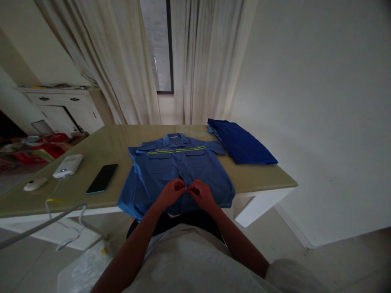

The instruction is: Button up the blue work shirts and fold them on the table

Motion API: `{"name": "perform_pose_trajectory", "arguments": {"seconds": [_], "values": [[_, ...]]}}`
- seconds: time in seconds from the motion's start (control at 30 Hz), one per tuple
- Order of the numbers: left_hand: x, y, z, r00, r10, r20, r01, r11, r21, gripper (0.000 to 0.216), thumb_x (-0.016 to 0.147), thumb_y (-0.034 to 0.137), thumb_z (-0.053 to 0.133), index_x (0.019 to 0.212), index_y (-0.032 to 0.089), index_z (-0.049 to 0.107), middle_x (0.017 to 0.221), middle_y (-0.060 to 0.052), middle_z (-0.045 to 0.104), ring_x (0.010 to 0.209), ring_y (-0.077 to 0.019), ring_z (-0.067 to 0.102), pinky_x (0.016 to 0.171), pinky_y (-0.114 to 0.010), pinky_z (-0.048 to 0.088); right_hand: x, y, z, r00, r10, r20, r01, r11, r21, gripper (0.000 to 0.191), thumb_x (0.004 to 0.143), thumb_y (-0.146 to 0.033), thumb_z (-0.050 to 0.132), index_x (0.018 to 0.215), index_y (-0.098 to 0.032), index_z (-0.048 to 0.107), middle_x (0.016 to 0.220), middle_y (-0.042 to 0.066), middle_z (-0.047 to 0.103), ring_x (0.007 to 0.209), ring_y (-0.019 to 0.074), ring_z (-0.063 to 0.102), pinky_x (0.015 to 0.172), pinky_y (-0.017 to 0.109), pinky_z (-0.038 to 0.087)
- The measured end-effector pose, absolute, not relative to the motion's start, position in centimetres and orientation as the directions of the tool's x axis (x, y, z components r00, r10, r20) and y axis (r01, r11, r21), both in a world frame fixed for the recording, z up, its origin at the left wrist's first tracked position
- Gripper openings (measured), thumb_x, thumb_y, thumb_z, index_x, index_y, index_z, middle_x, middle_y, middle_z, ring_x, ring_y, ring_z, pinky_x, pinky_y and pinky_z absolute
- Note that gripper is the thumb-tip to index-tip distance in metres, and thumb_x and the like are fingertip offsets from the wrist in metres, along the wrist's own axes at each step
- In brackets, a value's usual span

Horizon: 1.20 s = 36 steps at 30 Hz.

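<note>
A blue short-sleeved work shirt (161, 165) lies front up on the table, its collar toward the far side and its lower part reaching the near edge. Yellow-green stripes cross its chest above two flap pockets. At the front placket, below the pockets, my left hand (172, 191) pinches the fabric. My right hand (201, 193) pinches the same placket, its fingertips meeting those of the left. Whether a button sits between the fingers is too small to make out.
Folded dark blue clothing (244, 142) lies at the table's right end. A phone (102, 178), a white power bank (68, 165) with a cable, and a small pale rounded object (35, 184) are on the left. Beyond the table (122, 132) hang curtains (195, 61); a wall (320, 122) stands at right.
</note>
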<state>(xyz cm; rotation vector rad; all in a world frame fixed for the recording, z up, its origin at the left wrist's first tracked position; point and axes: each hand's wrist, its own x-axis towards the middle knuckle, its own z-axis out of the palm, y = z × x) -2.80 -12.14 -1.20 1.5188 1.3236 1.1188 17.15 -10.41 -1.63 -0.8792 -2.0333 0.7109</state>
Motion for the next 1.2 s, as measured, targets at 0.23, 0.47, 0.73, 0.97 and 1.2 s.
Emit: {"name": "perform_pose_trajectory", "arguments": {"seconds": [0.23,0.47,0.73,0.97,1.2], "values": [[-3.2,-11.8,-0.9,0.091,0.995,0.037,0.243,-0.058,0.968,0.03,0.072,0.042,0.078,0.084,0.018,0.064,0.076,-0.002,0.071,0.073,-0.0173,0.066,0.071,-0.031,0.05,16.9,-10.5,-2.0,-0.43,0.766,0.477,0.333,0.626,-0.705,0.009,0.093,-0.026,0.069,0.086,-0.022,0.071,0.083,0.002,0.063,0.071,0.0153,0.058,0.067,0.026,0.046],[-3.0,-11.9,-1.1,0.069,0.994,0.083,0.27,-0.099,0.958,0.027,0.074,0.042,0.075,0.085,0.019,0.064,0.08,-0.002,0.071,0.077,-0.0185,0.066,0.073,-0.032,0.05,16.8,-10.6,-1.2,-0.444,0.776,0.448,0.363,0.613,-0.701,0.009,0.097,-0.024,0.064,0.09,-0.021,0.068,0.088,0.003,0.064,0.074,0.0152,0.059,0.069,0.027,0.046],[-3.0,-11.9,-0.8,0.087,0.996,0.021,0.21,-0.039,0.977,0.028,0.072,0.041,0.073,0.086,0.021,0.059,0.075,0.001,0.068,0.073,-0.0172,0.065,0.071,-0.031,0.049,16.6,-11.3,-2.0,-0.462,0.729,0.505,0.436,0.683,-0.586,0.017,0.105,-0.024,0.049,0.101,-0.024,0.065,0.102,0.007,0.064,0.092,0.0196,0.062,0.081,0.03,0.049],[-2.3,-11.8,-1.5,-0.007,0.997,0.082,0.203,-0.079,0.976,0.026,0.071,0.038,0.074,0.084,0.021,0.06,0.076,0.0,0.069,0.073,-0.0176,0.066,0.072,-0.032,0.049,15.9,-11.9,-1.5,-0.456,0.745,0.487,0.569,0.665,-0.485,0.009,0.096,-0.018,0.057,0.096,-0.024,0.064,0.095,0.007,0.067,0.082,0.0204,0.062,0.072,0.029,0.046],[-2.6,-11.8,-1.8,0.006,0.995,0.099,0.212,-0.098,0.972,0.026,0.073,0.036,0.073,0.091,0.02,0.064,0.084,-0.003,0.073,0.081,-0.0199,0.07,0.079,-0.035,0.055,15.7,-12.3,-0.4,-0.444,0.783,0.437,0.672,0.613,-0.415,0.011,0.102,-0.021,0.051,0.098,-0.023,0.061,0.096,0.008,0.069,0.083,0.0203,0.064,0.072,0.028,0.044]]}}
